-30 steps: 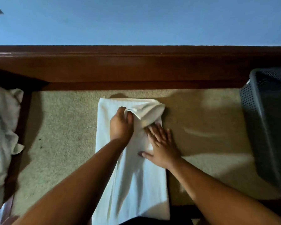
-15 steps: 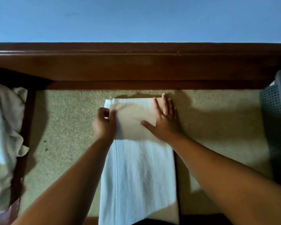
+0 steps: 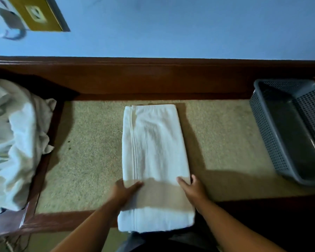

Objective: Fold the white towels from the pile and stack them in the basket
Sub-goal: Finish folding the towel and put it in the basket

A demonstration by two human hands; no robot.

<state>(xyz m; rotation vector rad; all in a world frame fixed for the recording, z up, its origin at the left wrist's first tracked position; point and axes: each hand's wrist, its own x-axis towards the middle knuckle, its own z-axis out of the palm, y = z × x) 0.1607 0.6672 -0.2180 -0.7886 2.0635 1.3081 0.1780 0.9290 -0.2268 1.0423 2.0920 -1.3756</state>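
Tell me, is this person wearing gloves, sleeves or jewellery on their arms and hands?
No. The left hand and right hand are bare: no gloves, and no rings or watch show. The left forearm and right forearm are uncovered up to the frame's edge; no sleeve is in view.

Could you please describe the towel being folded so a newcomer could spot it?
On the beige mat, between the crumpled white pile at left and the grey basket at right, the towel lies in the middle. The left hand and right hand grip its near sides; it alone is a flat, neatly folded strip.
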